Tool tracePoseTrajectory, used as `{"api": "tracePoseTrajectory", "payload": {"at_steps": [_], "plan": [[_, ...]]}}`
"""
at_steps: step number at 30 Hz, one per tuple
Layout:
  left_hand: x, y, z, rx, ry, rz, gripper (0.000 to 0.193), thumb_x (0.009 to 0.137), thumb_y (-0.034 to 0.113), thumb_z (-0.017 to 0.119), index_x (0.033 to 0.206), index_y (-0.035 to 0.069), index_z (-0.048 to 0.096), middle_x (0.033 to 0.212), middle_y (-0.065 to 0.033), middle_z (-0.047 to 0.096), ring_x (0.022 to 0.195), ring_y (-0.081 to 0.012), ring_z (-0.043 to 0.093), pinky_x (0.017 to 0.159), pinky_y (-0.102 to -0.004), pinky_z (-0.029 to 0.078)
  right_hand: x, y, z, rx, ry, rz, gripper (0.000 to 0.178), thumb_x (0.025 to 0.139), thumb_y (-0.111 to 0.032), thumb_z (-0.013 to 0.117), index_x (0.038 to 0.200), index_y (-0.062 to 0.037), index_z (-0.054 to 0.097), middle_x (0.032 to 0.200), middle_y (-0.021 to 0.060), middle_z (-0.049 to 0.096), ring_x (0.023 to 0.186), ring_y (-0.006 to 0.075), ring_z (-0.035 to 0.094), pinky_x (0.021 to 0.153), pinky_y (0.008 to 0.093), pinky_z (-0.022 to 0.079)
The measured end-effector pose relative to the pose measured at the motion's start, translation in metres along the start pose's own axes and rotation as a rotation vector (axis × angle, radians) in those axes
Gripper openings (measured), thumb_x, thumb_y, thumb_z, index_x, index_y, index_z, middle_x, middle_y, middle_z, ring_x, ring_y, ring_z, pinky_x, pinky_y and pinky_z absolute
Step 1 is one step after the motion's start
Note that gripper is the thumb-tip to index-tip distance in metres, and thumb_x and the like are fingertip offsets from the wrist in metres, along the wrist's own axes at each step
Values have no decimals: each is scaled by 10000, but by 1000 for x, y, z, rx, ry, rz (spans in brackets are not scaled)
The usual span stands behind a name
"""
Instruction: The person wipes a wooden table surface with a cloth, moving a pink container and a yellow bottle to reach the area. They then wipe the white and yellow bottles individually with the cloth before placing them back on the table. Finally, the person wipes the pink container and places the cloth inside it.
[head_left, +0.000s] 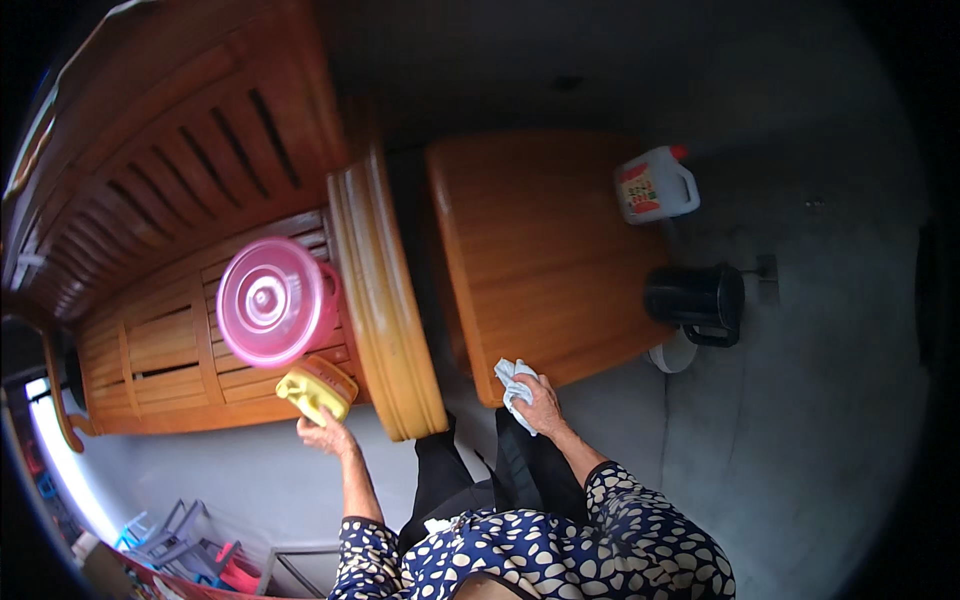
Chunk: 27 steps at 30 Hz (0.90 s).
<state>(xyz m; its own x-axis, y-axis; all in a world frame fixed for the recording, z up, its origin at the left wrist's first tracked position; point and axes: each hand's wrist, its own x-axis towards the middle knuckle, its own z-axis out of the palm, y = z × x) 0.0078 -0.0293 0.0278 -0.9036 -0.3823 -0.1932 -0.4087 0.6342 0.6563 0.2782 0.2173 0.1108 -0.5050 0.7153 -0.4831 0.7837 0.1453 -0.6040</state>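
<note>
Both hands are occupied in my head view. With the right hand I grip a crumpled white cloth, fingers closed over it at the near left corner of the brown wooden desk. The cloth is bunched, slightly longer than wide; its long axis slants from upper left to lower right, the free end pointing up-left, away from my wrist.

With the left hand I grasp the lower end of a yellow container, fingers curled in on it. It sits over the front edge of the wooden settee, its long axis also slanting from upper left to lower right; I cannot tell whether it rests on the slats or is lifted. Just beyond it is a pink lidded bucket. At the desk's far right are a white jug with a red cap and a black kettle, its handle toward me.
</note>
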Motion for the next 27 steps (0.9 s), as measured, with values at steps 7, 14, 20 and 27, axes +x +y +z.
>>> {"api": "tracePoseTrajectory", "payload": {"at_steps": [7,14,20,27], "plan": [[-60,98,49,-428,-247,385,361,865,105,576,1173,-35,449,1076,-154,483,1047,-292,452,954,-406,345,27,65,-65,71,154,27,418,730,-155,653,1139,-129,570,1076,202,515,1015,384,519,875,431,438],[-310,325,158,-488,-990,642,142,896,82,579,1027,26,580,977,-64,562,864,-152,562,757,-283,469,38,110,-137,293,140,107,427,754,-193,624,1153,-60,551,1172,194,550,1095,368,506,915,411,410],[-476,412,245,-747,-1389,302,294,912,75,547,1175,-44,492,1089,-146,576,1027,-195,550,868,-301,455,22,154,-168,241,205,104,451,741,-198,640,1158,-53,549,1075,210,561,1025,379,523,884,432,416],[-535,441,276,134,-1088,570,533,854,326,640,1215,-23,460,1108,-210,566,998,-287,571,836,-357,465,6,194,-173,326,249,209,453,738,-191,646,1156,-45,551,1091,214,549,1024,379,524,874,438,426]]}}
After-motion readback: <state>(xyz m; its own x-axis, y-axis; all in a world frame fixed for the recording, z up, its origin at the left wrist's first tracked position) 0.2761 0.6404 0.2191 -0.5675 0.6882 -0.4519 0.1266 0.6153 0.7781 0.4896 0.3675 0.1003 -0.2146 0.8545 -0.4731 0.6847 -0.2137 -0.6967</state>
